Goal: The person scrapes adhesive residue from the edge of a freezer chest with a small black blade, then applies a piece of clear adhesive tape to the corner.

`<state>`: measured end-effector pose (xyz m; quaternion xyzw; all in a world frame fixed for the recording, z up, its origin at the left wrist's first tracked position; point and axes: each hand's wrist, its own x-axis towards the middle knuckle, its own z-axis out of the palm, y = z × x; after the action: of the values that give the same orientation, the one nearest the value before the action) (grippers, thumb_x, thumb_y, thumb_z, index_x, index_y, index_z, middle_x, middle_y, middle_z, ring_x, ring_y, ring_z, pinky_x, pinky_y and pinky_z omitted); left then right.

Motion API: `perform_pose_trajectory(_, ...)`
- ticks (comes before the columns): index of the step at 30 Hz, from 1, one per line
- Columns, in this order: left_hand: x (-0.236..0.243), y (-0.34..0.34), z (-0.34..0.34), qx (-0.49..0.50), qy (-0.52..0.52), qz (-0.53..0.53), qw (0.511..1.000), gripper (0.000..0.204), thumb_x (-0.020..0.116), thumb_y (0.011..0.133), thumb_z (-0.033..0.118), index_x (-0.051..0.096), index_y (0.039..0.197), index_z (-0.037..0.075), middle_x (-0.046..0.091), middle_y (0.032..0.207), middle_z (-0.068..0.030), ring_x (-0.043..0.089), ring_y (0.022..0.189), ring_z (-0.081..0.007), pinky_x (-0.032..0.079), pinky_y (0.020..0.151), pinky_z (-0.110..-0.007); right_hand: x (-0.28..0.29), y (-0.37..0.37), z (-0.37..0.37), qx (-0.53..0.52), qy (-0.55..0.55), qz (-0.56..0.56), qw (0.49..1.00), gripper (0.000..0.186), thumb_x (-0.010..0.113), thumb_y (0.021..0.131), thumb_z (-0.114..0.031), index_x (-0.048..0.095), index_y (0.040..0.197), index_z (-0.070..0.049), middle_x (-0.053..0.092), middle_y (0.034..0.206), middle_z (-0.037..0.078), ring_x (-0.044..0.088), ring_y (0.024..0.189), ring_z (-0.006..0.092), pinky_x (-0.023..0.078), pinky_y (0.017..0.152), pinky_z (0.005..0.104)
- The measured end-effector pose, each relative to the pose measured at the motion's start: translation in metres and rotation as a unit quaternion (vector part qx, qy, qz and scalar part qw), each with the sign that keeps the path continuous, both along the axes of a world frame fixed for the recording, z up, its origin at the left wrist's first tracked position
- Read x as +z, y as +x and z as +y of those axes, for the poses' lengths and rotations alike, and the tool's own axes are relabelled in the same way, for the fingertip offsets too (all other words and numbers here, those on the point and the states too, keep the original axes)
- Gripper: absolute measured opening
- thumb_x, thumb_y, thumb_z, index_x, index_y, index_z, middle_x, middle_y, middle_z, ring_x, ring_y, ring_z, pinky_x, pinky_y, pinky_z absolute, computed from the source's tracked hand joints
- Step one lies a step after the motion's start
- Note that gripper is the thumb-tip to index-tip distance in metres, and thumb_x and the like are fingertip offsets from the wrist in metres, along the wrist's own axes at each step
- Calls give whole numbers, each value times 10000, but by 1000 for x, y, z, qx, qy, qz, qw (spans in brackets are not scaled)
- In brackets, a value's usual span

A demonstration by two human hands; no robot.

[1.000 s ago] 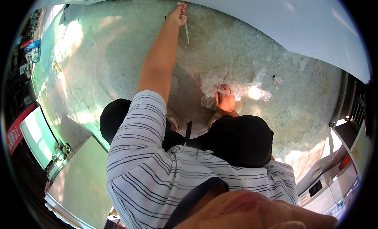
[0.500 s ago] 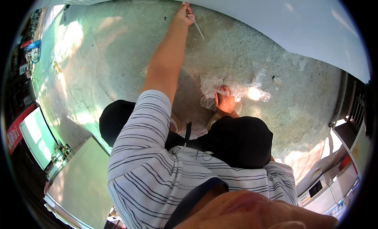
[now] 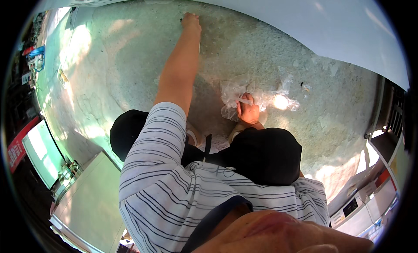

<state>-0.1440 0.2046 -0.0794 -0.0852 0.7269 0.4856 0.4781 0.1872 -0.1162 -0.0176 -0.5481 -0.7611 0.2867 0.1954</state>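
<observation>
My left hand (image 3: 190,19) is out at the far side of the concrete floor (image 3: 139,57), just short of a white panel (image 3: 278,13), its fingers curled. A thin pale strip (image 3: 199,47) shows beside that forearm, its upper part hidden by the hand. Low by my right foot, my right hand (image 3: 249,110) grips crumpled clear plastic (image 3: 230,89), which spreads to the right in a bright glare. My bent knees (image 3: 265,155) in black trousers frame both sandalled feet.
A pale cabinet top (image 3: 85,200) stands lower left, beside a greenish-white board (image 3: 41,153) and small clutter. A metal railing (image 3: 394,109) runs along the right, with a white appliance (image 3: 350,211) below it. Blue items (image 3: 38,55) lie at the far left.
My left hand has drawn down and left, away from the white panel's edge, and the pale strip has become mostly hidden behind it. My right hand stays on the plastic.
</observation>
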Motion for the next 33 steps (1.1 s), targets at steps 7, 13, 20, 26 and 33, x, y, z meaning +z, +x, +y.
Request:
perform_pose_trajectory(7,30,32,-4,-140,143,1,980,286,824,903,264,752,1158,155,707,957,38,555,739,-107,389,577,-311,-3,1,-1,0,-12,-14,1000,249,724,887,-230,652,1086,-98,622,1181,94,689,891,334,577,640,469)
perform_pose_trajectory(13,34,44,1,-119,143,65,980,283,844,880,227,764,1126,113,733,1008,6,623,832,-135,485,659,-328,-3,2,-1,4,-11,-7,1000,256,717,894,-231,651,1101,-96,621,1180,98,689,908,338,579,643,473)
perform_pose_trajectory(20,32,57,0,-78,198,201,956,234,813,868,157,765,1044,11,755,925,-67,669,803,-169,534,735,-336,-4,2,-1,11,-15,-4,1000,234,719,894,-225,658,1076,-93,624,1171,99,686,921,335,579,646,466)
perform_pose_trajectory(26,42,65,7,-114,140,239,954,249,824,834,229,767,1014,67,756,924,-62,678,804,-171,548,727,-355,-5,1,-1,2,-11,-5,1000,235,722,891,-227,659,1075,-95,621,1180,96,684,926,334,579,647,466)
perform_pose_trajectory(33,24,20,-7,-76,54,409,908,193,789,838,211,703,879,43,728,829,-83,659,693,-213,543,676,-365,-6,2,-1,12,7,-3,1000,249,724,890,-228,655,1088,-95,623,1164,98,686,899,338,575,632,472)
